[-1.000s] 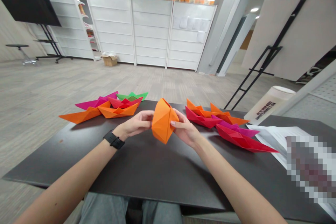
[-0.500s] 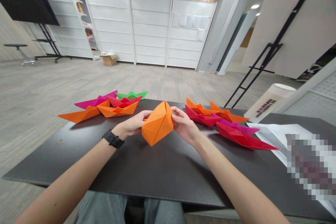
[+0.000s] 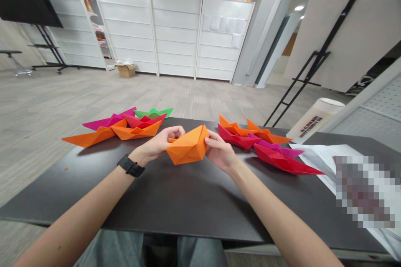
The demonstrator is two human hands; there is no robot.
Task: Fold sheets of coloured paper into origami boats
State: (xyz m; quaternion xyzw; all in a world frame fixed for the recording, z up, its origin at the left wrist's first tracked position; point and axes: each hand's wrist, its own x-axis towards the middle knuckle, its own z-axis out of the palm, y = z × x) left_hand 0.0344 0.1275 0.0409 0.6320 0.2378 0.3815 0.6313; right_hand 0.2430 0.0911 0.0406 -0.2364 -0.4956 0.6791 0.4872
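Note:
An orange folded paper boat (image 3: 187, 147) is held above the middle of the dark table, its underside partly turned toward me. My left hand (image 3: 161, 144) grips its left end, fingers curled behind the paper. At the right end, my right hand (image 3: 219, 150) pinches the paper between thumb and fingers. Left of my hands lie several finished paper boats, among them an orange boat (image 3: 138, 130), a red boat (image 3: 145, 121) and a green boat (image 3: 154, 113). To the right, another group includes a red boat (image 3: 286, 160) and a magenta boat (image 3: 277, 148).
White printed sheets (image 3: 326, 154) lie on the right of the dark table (image 3: 175, 204), partly pixelated. A white cylinder (image 3: 315, 120) with black lettering leans behind them. Farther off stand a board on a black easel (image 3: 313, 71), white shelving (image 3: 175, 33) and a cardboard box (image 3: 125, 69).
The orange paper boat has tilted to lie more level between my hands, showing more of its long side. Both hands still hold it. The whole view has shifted slightly.

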